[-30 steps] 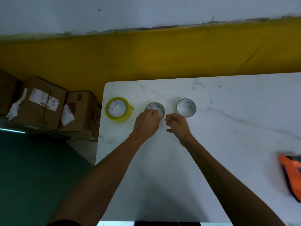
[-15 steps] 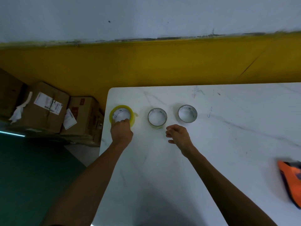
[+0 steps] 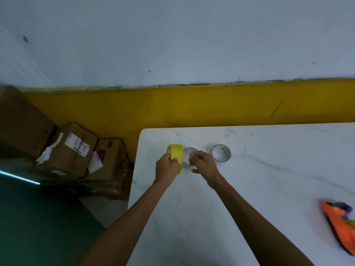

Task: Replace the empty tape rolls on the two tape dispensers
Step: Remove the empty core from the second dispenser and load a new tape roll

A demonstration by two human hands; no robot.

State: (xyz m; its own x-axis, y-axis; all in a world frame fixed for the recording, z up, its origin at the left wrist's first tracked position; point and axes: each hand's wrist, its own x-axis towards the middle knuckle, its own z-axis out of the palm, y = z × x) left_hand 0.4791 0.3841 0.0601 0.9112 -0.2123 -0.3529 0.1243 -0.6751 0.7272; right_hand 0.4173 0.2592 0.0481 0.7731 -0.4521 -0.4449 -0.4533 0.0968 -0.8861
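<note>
My left hand (image 3: pixel 166 167) grips a full yellow tape roll (image 3: pixel 176 155), lifted on edge above the white marble table (image 3: pixel 269 179). Just right of it lies an empty tape core (image 3: pixel 189 153), partly hidden by the roll and my right hand (image 3: pixel 203 163). That hand hovers close to the roll with its fingers loosely curled and nothing in them. A second empty core (image 3: pixel 221 153) lies flat further right. An orange tape dispenser (image 3: pixel 340 219) lies blurred at the table's right edge, cut off by the frame.
Cardboard boxes (image 3: pixel 76 150) are stacked on the floor left of the table, against a yellow and white wall (image 3: pixel 192 106). The table's left edge runs just left of my left hand.
My left hand went from the middle core to the yellow roll, gripped it and lifted it on edge toward my right hand. The camera tilted up.
</note>
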